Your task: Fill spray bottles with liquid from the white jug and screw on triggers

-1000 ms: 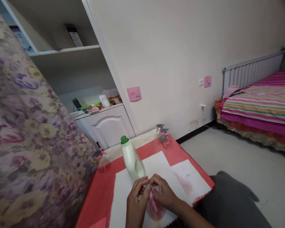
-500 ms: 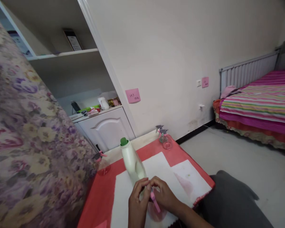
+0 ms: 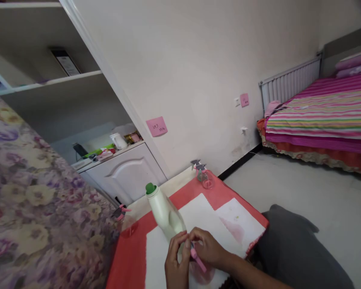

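A clear spray bottle with a pink trigger [image 3: 199, 261] stands at the near part of the table, between my two hands. My left hand [image 3: 178, 259] curls its fingers and thumb at the top of the spray head. From the other side my right hand [image 3: 209, 248] pinches at the same spray head, and the fingertips of both hands meet there. The fingers hide most of the head and nozzle. Just beyond my hands is a large pale green jug [image 3: 165, 212] with a green cap [image 3: 150, 188]; its lower end is partly covered by my left hand.
White sheets [image 3: 198, 212] lie on the red tablecloth [image 3: 129, 257]. Another spray bottle [image 3: 126, 222] stands at the left, and two more spray bottles [image 3: 207, 182] are at the back corner. A floral curtain [image 3: 33, 216] hangs on the left; a bed [image 3: 319, 124] is at the right.
The camera view has swung right and tilted, so the room appears shifted left. Both hands stay together at the spray head, with hardly any change in their grip.
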A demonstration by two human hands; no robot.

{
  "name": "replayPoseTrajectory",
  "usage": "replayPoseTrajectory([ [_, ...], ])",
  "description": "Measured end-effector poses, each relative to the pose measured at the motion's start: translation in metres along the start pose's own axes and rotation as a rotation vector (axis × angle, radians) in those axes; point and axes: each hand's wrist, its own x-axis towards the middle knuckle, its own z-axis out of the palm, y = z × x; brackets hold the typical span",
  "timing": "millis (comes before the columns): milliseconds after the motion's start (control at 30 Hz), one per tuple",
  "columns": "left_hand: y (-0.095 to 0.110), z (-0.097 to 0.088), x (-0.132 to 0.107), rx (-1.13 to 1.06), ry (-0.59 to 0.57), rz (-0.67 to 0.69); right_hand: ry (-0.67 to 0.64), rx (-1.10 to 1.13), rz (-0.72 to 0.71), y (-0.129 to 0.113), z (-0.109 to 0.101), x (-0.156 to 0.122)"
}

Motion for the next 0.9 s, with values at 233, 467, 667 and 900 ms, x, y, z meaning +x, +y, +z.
replayPoseTrajectory([
  [233, 0.002, 0.001, -0.003, -0.015, 0.018, 0.008, -0.038, -0.009, -0.015, 0.002, -0.005, -0.003],
  [467, 0.007, 0.001, -0.001, -0.001, 0.026, 0.009, -0.003, 0.044, 0.038, 0.004, 0.000, -0.002],
  [667, 0.002, 0.001, 0.000, 0.009, 0.032, 0.024, -0.028, 0.075, 0.050, 0.004, -0.001, -0.003],
  [900, -0.009, 0.000, 0.002, 0.012, 0.016, 0.019, -0.033, 0.155, 0.087, 0.003, 0.002, 0.002],
])
